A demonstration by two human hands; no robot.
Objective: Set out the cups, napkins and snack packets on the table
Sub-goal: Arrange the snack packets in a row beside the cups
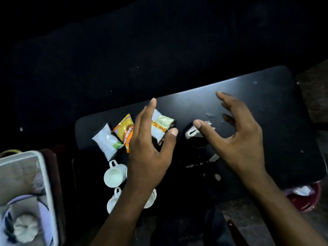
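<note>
Three snack packets lie on the black table [266,110]: a white one [106,140] at the left, an orange one [125,129] beside it, and a white and brown one [162,127]. My left hand [150,144] hovers open over that last packet, fingers spread. Small white cups sit near the front edge: one on its side [114,174], another below it [113,199], a third [150,198] partly hidden by my left forearm. My right hand [237,134] is open above the table's middle, near a dark round thing with white paper [190,133].
A white tray [44,174] at the lower left holds a round white object [25,228] and patterned cloth. White scraps [200,163] dot the table. A red bin [305,196] with white paper sits below the table's right corner. The surroundings are dark.
</note>
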